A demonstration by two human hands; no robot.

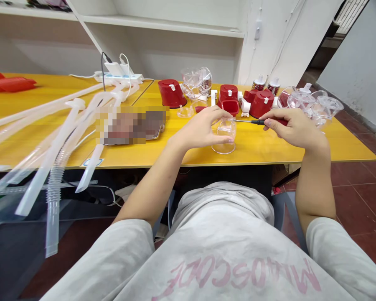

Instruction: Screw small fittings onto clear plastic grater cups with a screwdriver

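Observation:
My left hand point(203, 127) is closed around a clear plastic part point(225, 130) with a round, flared rim, which stands on the yellow table point(188, 156). In my right hand point(290, 125) is a screwdriver point(257, 122) with a black and red handle. Its thin metal shaft points left and its tip reaches the upper right side of the clear part. Whether a screw sits at the tip is too small to tell. Just behind my hands stand red plastic housings point(228, 93) with small white tabs.
More clear plastic parts point(313, 104) lie at the right, others point(194, 81) at the back. Translucent tubes point(58, 150) cross the left side and overhang the front edge. A white power strip point(120, 76), a blurred-out device point(156, 133) and a red object point(12, 82) also lie there.

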